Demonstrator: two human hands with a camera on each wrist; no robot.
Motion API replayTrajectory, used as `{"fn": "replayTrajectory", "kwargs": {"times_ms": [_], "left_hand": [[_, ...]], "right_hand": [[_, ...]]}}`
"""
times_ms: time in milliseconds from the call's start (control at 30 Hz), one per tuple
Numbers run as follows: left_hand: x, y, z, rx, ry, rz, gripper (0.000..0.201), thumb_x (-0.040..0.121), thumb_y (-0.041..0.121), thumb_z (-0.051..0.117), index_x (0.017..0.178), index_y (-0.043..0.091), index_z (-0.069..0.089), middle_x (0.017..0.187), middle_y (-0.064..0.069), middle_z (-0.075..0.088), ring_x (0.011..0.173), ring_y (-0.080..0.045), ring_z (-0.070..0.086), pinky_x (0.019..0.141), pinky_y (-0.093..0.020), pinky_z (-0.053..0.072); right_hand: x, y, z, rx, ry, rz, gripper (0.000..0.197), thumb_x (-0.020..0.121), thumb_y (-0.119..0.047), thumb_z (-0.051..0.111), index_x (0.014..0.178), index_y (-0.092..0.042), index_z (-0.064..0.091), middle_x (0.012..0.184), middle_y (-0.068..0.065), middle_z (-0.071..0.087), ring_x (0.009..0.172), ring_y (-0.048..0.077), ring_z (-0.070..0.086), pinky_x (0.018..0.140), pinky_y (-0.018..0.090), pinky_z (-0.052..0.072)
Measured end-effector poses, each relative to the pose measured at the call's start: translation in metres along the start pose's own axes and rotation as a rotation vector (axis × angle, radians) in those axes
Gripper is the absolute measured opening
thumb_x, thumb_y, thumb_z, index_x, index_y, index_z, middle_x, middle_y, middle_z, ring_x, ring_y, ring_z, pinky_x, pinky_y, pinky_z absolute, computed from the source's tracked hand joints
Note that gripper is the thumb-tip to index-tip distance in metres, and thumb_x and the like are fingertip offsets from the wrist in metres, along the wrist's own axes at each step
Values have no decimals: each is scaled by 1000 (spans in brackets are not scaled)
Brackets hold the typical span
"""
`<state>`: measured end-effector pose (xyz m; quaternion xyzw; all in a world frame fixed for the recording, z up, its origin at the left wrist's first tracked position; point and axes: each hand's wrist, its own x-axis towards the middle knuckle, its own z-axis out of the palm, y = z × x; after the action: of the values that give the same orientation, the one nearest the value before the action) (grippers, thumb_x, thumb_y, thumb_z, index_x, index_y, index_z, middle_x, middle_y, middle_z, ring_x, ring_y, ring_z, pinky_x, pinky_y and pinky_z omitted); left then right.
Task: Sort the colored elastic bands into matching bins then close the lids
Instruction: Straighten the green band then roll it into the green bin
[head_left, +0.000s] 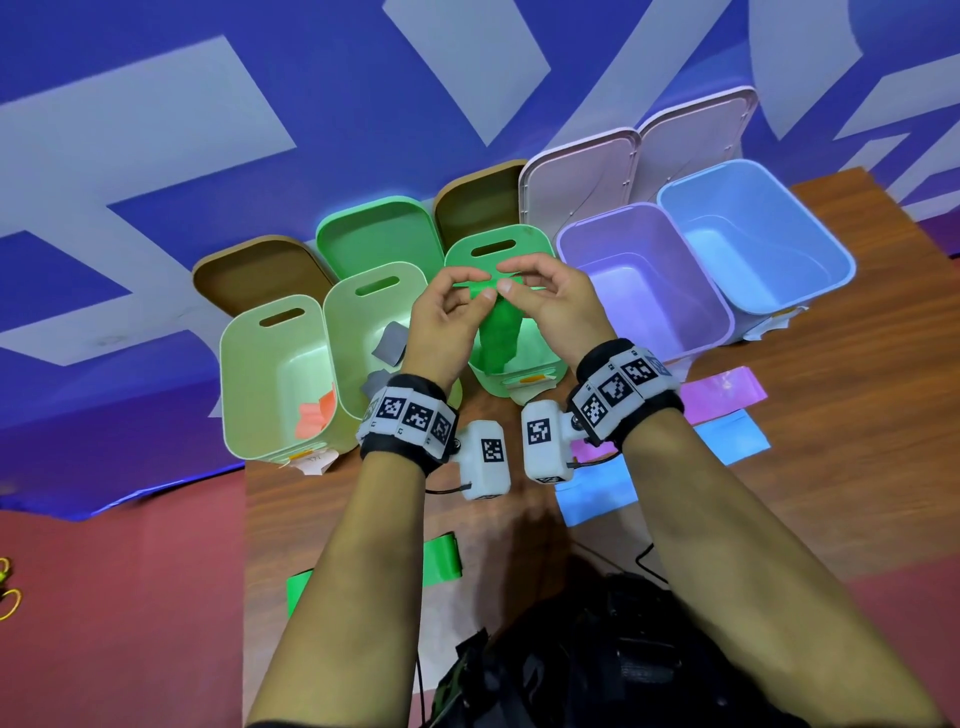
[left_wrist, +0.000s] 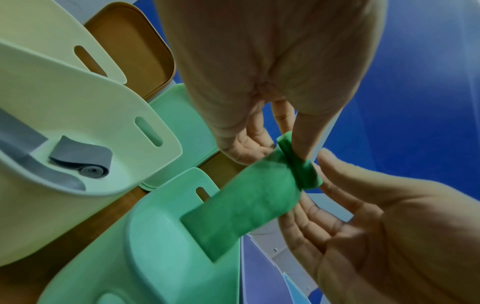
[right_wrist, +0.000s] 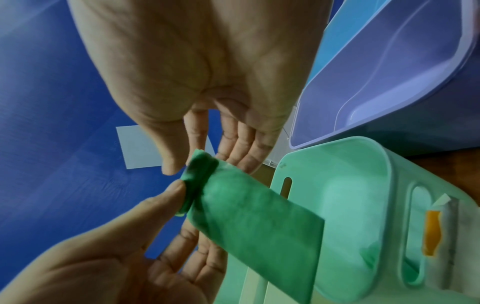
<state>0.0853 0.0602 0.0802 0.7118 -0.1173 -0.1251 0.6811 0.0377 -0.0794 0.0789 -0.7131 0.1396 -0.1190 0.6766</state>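
A green elastic band (head_left: 501, 332) hangs over the open green bin (head_left: 540, 366), its lower end inside the bin. The band's top edge is rolled (left_wrist: 298, 164). My left hand (head_left: 475, 291) pinches the roll's left end between thumb and fingers. My right hand (head_left: 511, 280) pinches its right end. In the right wrist view the green band (right_wrist: 259, 222) slopes down into the green bin (right_wrist: 350, 185). More green bands (head_left: 441, 558) lie flat on the table near me.
Left of the green bin stand two pale bins, one holding an orange band (head_left: 317, 410), one grey bands (head_left: 389, 338). At the right stand a purple bin (head_left: 571, 249) and a blue bin (head_left: 841, 260). All lids stand open behind. Purple (head_left: 722, 389) and blue bands (head_left: 732, 436) lie on the table.
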Motion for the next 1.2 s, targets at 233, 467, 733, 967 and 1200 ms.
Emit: {"fn": "replayTrajectory", "kwargs": {"times_ms": [233, 467, 733, 967, 1200], "left_hand": [[1, -1, 3, 19, 44, -116, 4, 94, 18, 65, 95, 18, 61, 55, 18, 56, 60, 3, 53, 69, -24, 44], [1, -2, 2, -3, 38, -104, 6, 93, 5, 63, 98, 9, 61, 72, -1, 59, 61, 0, 57, 61, -14, 45], [-2, 1, 4, 1, 8, -158, 19, 91, 33, 63, 84, 16, 65, 68, 5, 61, 65, -11, 57, 72, -34, 51], [-1, 0, 4, 15, 12, -107, 7, 95, 7, 59, 92, 11, 63, 65, 11, 65, 62, -2, 59, 63, -18, 47], [-1, -3, 8, 43, 36, -130, 20, 97, 23, 61, 78, 15, 61, 52, 13, 51, 50, -4, 44, 54, -20, 38]], "right_hand": [[0, -2, 0, 14, -1, 5, 15, 89, -7, 66, 97, -20, 69, 98, -5, 67, 104, 16, 61, 97, 31, 50], [-1, 1, -1, 1, 11, 53, 10, 92, -17, 68, 102, -19, 68, 97, -4, 67, 102, 16, 63, 97, 37, 52], [-1, -2, -2, -22, -18, 40, 16, 91, -6, 64, 103, -16, 68, 100, -1, 66, 110, 23, 62, 101, 38, 50], [-4, 2, 0, -48, -11, 83, 15, 86, -40, 62, 95, -31, 69, 91, 12, 71, 94, 31, 68, 93, 54, 53], [-4, 1, -5, -39, -17, 38, 15, 89, -15, 64, 104, -17, 68, 97, 3, 67, 104, 26, 65, 100, 46, 51]]}}
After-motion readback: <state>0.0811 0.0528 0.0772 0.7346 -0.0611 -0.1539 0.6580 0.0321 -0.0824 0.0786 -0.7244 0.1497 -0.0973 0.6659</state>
